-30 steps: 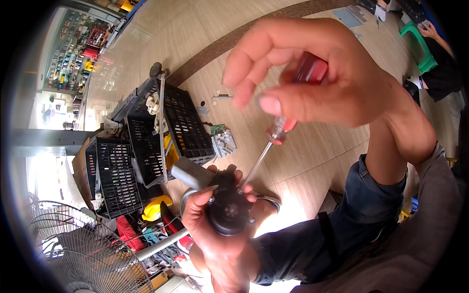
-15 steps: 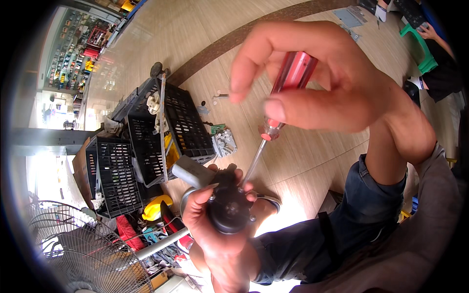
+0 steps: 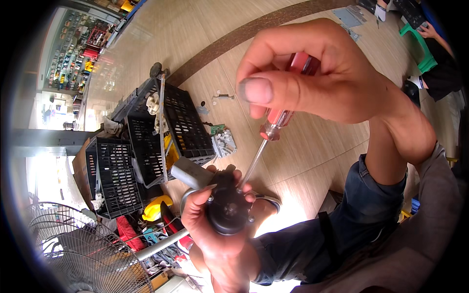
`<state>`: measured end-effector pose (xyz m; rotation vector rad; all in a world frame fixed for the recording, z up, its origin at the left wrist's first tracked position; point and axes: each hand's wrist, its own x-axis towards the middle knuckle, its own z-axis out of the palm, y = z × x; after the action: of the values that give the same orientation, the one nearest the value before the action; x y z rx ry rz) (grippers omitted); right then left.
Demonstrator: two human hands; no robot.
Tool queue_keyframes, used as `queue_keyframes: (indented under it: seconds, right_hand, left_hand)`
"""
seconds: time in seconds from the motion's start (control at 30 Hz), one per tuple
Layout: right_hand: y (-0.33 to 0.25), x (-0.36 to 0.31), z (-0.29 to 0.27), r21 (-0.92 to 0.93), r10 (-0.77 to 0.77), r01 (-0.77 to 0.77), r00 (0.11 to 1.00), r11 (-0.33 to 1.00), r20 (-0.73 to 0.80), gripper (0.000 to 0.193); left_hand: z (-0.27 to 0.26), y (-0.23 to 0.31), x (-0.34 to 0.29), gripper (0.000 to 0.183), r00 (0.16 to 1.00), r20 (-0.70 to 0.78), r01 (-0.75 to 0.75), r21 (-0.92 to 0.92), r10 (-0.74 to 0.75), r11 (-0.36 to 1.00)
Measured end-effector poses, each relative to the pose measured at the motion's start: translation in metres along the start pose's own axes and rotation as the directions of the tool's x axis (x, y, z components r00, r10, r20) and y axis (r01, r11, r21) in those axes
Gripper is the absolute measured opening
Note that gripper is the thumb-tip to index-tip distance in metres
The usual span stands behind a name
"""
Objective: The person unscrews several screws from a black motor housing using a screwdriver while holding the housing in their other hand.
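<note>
My right hand (image 3: 312,78) is closed round the red, partly see-through handle of a screwdriver (image 3: 288,105), its thumb lying across the front. The metal shaft slants down to the left, and its tip meets a screw at the rim of a geared motor (image 3: 227,210). This motor has a round black housing with a grey cylinder (image 3: 189,172) sticking out at the upper left. My left hand (image 3: 215,239) grips the housing from below, thumb on its left edge and fingertips round the far and right edges. Other screw heads show along the rim.
Black plastic crates (image 3: 117,171) holding parts stand at the left. A wire fan guard (image 3: 88,249) fills the lower left, beside a yellow object (image 3: 157,207). Small parts (image 3: 224,141) lie on the floor beyond. Another person's hand (image 3: 430,31) and a green stool (image 3: 417,46) are at the far right.
My right hand's fingers and thumb have closed in round the screwdriver handle, the thumb moving up and left. The handle has turned. The motor and my left hand stay almost in place.
</note>
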<state>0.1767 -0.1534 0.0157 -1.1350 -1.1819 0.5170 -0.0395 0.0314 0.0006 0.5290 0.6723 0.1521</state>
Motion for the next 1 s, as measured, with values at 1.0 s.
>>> queue_keyframes:
  seconds: [1.0]
  right_hand:
    - [-0.013, 0.002, 0.002, -0.3, -0.085, 0.054, 0.992, 0.952, -0.093, 0.021]
  left_hand:
    - [0.003, -0.001, -0.001, 0.041, 1.0, -0.018, -0.004, 0.012, 0.004, 1.0]
